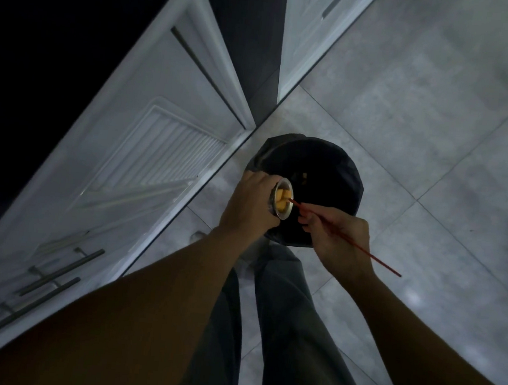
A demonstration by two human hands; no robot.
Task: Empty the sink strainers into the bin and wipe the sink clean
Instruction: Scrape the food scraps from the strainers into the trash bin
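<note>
Tipping over the bin (325, 165), the strainer (283, 198) sits on its side in the left hand (250, 205), whose fingers wrap tight round its body, mouth facing right. Yellow chunks (283, 198) fill it. The right hand (336, 236) pinches a red stick (373, 257), tip touching the chunks; cabinet doors (146, 140) stand left.

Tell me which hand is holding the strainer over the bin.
The left hand grips the metal strainer, tipped over the black bin; the right hand holds only a thin red stick.
</note>
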